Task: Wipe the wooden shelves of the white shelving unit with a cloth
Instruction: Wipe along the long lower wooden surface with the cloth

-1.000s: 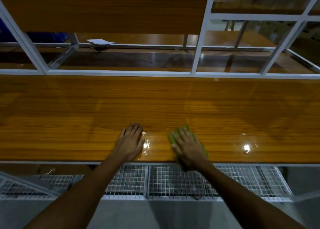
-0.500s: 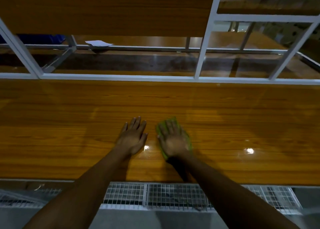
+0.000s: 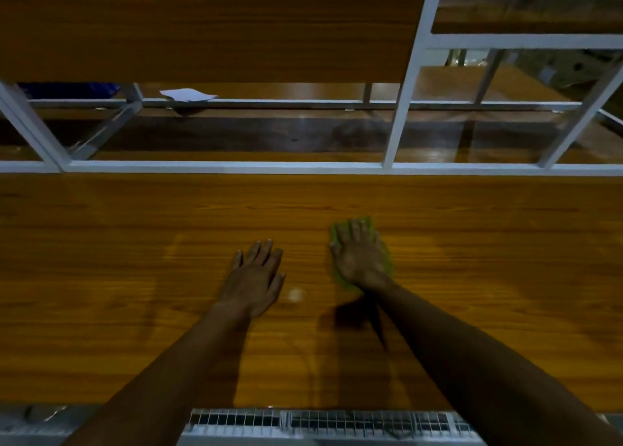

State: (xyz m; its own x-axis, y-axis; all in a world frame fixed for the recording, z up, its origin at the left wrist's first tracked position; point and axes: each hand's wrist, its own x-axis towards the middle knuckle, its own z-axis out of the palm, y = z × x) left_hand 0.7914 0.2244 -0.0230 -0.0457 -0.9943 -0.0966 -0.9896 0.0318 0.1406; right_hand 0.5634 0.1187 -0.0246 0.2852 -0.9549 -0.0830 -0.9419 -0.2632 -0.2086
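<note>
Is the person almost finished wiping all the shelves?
Hard to say what is done: the big wooden shelf shines, but no clear wiped patch shows. Right now the right hand presses the green cloth flat on it, and the left hand rests bare beside it. The far shelf and the upper shelf probably still wait.

Two bare forearms come in from the bottom edge, with no sleeve, watch, band or glove showing on either. The left hand has long, slim fingers with short, pale nails. The right hand looks broader across the back, and its knuckles and tendons show faintly in the dim light.
</note>
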